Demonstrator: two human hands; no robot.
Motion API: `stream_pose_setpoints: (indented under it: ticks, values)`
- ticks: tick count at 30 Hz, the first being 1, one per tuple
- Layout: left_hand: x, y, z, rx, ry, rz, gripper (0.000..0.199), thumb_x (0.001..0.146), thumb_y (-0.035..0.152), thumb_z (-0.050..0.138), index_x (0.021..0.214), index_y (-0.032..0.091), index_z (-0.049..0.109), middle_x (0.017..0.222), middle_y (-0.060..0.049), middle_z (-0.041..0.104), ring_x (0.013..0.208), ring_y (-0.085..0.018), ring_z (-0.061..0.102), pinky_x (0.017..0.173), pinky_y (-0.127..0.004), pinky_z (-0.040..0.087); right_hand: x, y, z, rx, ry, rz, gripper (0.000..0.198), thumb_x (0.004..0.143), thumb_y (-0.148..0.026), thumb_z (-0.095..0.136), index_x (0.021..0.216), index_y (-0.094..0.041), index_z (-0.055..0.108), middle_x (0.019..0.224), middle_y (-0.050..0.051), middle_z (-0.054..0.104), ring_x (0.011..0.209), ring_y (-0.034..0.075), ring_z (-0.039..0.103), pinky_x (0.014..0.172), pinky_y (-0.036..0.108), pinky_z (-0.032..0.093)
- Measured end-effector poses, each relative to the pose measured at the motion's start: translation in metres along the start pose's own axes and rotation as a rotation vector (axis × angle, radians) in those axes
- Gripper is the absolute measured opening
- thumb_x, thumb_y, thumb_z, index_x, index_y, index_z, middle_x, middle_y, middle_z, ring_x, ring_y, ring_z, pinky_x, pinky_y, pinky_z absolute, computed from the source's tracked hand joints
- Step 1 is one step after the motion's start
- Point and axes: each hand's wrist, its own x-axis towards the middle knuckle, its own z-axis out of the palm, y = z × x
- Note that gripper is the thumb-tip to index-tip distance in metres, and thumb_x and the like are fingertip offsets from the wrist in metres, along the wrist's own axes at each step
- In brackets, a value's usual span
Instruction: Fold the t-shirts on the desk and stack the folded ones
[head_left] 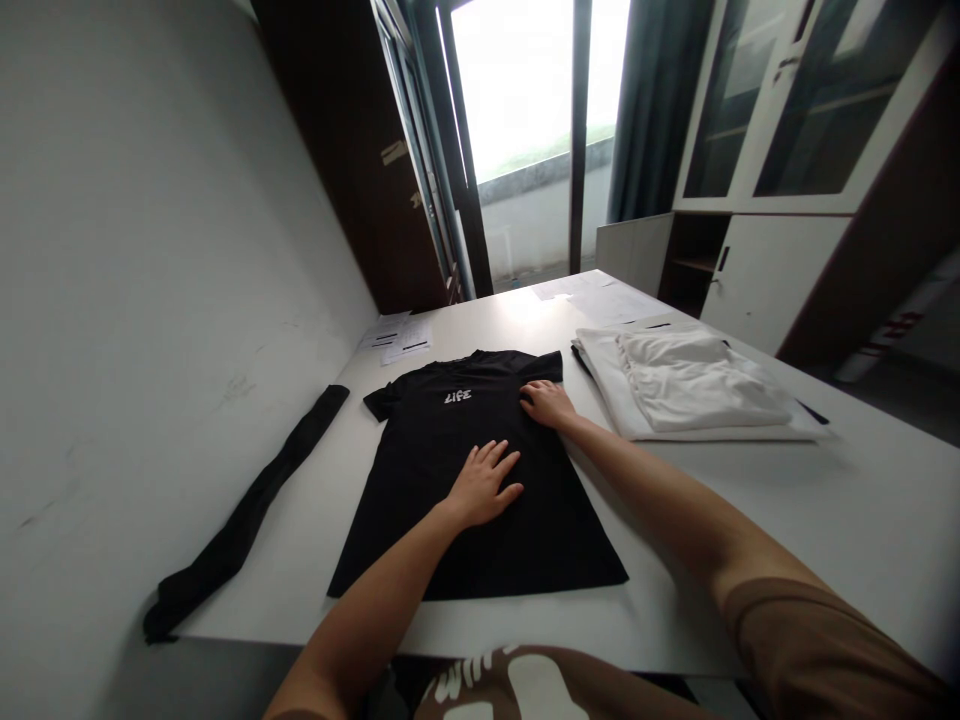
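Note:
A black T-shirt [450, 480] lies spread out on the white table, its neck toward the far end and its hem toward me. Small white lettering is printed across the upper chest. My left hand [484, 487] rests flat on the middle of the shirt with fingers spread. Beside the right sleeve, my right hand [547, 403] touches the shirt's side edge, its fingers slightly bent and apart from the thumb. Neither hand lifts any cloth.
A folded pile of white cloth [705, 385] sits on the table [847, 510] to the right, with dark fabric beneath. Along the left wall runs a long rolled black cloth [259, 500]. Paper sheets [405, 340] lie at the far left and far right; cabinets [780, 260] stand beyond.

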Motion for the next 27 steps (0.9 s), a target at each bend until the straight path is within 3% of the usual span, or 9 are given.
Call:
stream_pose_setpoints:
  ticks: [27]
  values:
    - [0.0003, -0.0018, 0.0007, 0.001, -0.003, 0.004, 0.062, 0.105, 0.058, 0.043, 0.160, 0.029, 0.038, 0.170, -0.006, 0.029, 0.159, -0.029, 0.021, 0.129, -0.055, 0.018, 0.0015, 0.0006, 0.0016, -0.006, -0.005, 0.002, 0.035, 0.099, -0.039, 0.057, 0.129, -0.025, 0.070, 0.143, 0.009, 0.062, 0.133, 0.030, 0.050, 0.111, 0.043, 0.037]
